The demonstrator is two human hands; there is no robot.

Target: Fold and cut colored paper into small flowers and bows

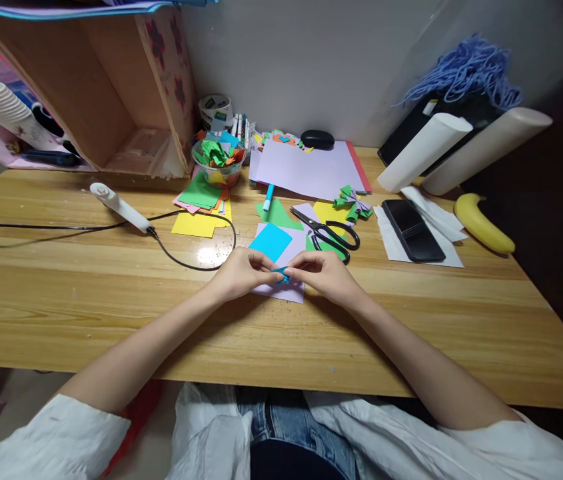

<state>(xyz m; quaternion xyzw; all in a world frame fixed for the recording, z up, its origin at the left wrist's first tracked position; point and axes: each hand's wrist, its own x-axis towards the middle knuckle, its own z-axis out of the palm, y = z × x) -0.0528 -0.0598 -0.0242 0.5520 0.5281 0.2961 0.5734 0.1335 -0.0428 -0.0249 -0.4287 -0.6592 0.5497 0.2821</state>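
A small folded blue paper piece (281,275) is pinched between my two hands, above a light purple sheet (291,292). My left hand (244,272) grips its left side with thumb and fingers. On the other side, my right hand (325,275) holds it between thumb and forefinger. Just beyond my hands lies a flat blue paper (270,243). Black-handled scissors (328,233) rest beyond my right hand, over green and yellow paper. A blue-capped glue stick or marker (268,198) lies farther back.
Left of my hands, a white device (120,208) trails a black cable. A bowl of paper scraps (218,160) stands behind stacked coloured papers (201,193). On the right are a phone (414,231), banana (484,223) and paper rolls (426,152).
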